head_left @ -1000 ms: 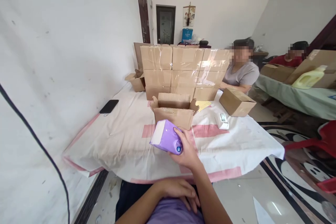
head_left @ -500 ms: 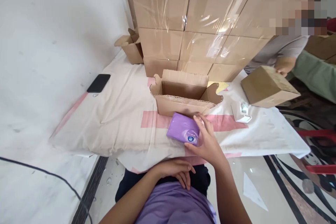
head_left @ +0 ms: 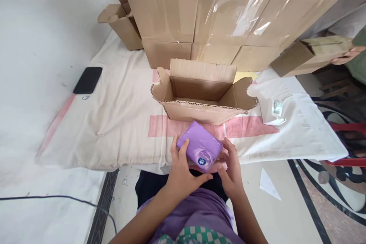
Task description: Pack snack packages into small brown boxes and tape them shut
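A purple soft packet [head_left: 200, 148] with a blue round logo rests at the near edge of the cloth-covered table [head_left: 120, 122]. My left hand [head_left: 181, 167] grips its left side, fingers curled over the top. My right hand [head_left: 230, 167] holds its right side and underside. Just beyond the packet stands an open cardboard box [head_left: 200, 93] with its flaps spread; its inside looks empty.
A wall of taped cartons [head_left: 223, 11] rises behind the open box. A black phone [head_left: 87, 80] lies at the left, a white tape dispenser [head_left: 273, 110] at the right. Another person's hand [head_left: 345, 57] holds a closed carton [head_left: 310, 53] at far right. A small open box [head_left: 121, 21] stands back left.
My left hand has come up from my lap and taken the packet's left side. The view has tilted down and closer. The other person has lifted their carton off the table.
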`<state>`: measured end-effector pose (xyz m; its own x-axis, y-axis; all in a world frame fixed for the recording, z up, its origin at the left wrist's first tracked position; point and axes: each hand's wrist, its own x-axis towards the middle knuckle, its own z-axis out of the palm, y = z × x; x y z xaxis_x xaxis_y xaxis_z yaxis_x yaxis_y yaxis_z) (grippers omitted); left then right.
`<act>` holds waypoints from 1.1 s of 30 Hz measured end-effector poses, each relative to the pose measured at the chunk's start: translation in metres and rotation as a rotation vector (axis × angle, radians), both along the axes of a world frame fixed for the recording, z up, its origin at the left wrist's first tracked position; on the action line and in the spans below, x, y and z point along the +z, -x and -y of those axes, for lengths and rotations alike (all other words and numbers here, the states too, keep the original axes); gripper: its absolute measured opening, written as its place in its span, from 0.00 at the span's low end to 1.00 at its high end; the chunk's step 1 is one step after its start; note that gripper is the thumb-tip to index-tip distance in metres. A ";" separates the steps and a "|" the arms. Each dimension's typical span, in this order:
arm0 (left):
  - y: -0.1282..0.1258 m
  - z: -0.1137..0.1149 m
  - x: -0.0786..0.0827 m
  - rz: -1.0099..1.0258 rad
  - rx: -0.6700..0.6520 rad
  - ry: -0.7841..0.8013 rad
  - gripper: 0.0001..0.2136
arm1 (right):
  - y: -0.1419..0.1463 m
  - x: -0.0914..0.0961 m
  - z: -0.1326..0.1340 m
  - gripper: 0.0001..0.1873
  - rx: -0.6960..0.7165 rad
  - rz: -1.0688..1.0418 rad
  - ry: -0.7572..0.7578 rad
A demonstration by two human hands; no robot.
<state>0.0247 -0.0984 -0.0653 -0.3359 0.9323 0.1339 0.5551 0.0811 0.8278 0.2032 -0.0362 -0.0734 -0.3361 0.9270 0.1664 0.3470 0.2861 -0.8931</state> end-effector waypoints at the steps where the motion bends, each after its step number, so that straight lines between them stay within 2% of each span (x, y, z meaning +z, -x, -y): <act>1: 0.001 0.002 -0.003 0.012 -0.051 -0.013 0.55 | -0.002 0.002 0.006 0.34 0.013 -0.001 0.008; 5: 0.027 -0.001 -0.004 0.077 -0.249 -0.106 0.48 | -0.011 0.014 0.024 0.38 0.102 0.084 0.054; 7: 0.049 -0.012 -0.003 0.162 -0.373 -0.084 0.48 | -0.013 0.023 0.027 0.42 0.197 0.119 0.091; 9: 0.070 -0.027 -0.003 0.269 -0.497 -0.060 0.49 | -0.011 0.032 0.024 0.44 0.255 0.158 0.064; 13: 0.094 -0.058 -0.003 0.520 -0.651 -0.040 0.45 | -0.002 0.053 0.004 0.46 0.202 0.353 -0.294; 15: 0.097 -0.068 -0.002 0.595 -0.684 0.008 0.41 | 0.004 0.063 -0.012 0.47 0.295 0.472 -0.421; 17: 0.097 -0.072 -0.001 0.592 -0.695 0.020 0.38 | 0.010 0.073 -0.029 0.48 0.442 0.564 -0.444; 19: 0.098 -0.071 -0.001 0.519 -0.634 -0.033 0.35 | 0.019 0.079 -0.045 0.48 0.547 0.635 -0.449; 21: 0.100 -0.065 -0.003 0.337 -0.467 -0.089 0.33 | 0.028 0.081 -0.057 0.47 0.601 0.709 -0.461; 23: 0.102 -0.055 -0.007 0.094 -0.275 -0.103 0.26 | 0.036 0.080 -0.065 0.46 0.622 0.768 -0.478; 25: 0.100 -0.045 -0.010 -0.076 -0.192 -0.103 0.18 | 0.042 0.076 -0.070 0.46 0.635 0.796 -0.484; 27: 0.095 -0.035 -0.014 -0.139 -0.244 -0.115 0.14 | 0.046 0.072 -0.072 0.48 0.628 0.797 -0.476; 30: 0.087 -0.029 -0.017 -0.201 -0.354 -0.101 0.18 | 0.048 0.068 -0.073 0.52 0.586 0.798 -0.425; 33: 0.085 -0.030 -0.017 -0.234 -0.390 -0.048 0.19 | 0.046 0.071 -0.072 0.54 0.581 0.782 -0.381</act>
